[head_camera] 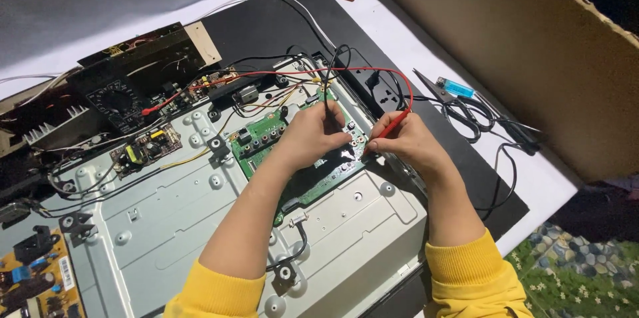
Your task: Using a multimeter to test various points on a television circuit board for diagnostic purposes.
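Yellow knitted sleeve cuffs (466, 265) are seen at the bottom edge, both forearms reaching up over a pale grey stamped-metal chassis panel (166, 218). At centre, a green rectangular circuit board (313, 181) is mounted on the panel, with a row of round jacks along its upper-left edge. The left hand (318, 133) is closed around a thin black test probe (327, 101), held upright in the fingertips with its tip down on the board. The right hand (407, 139) is closed on a red pen-shaped test probe (393, 123), slanted down to the left, tip touching the board's right edge. Red and black leads are looped from both probes back to a black analogue multimeter with a round dial (116, 99), lying on the upper-left part of the panel. A small brown power board with a yellow component (146, 147) is seen just below the meter. An orange circuit board (40, 281) is seen at the bottom-left corner. A black power strip (379, 88) is placed just above the hands, with black-handled scissors (459, 108) and a small blue lighter (459, 88) lying to its right on a black mat. A brown cardboard sheet (519, 51) is stood along the right side.
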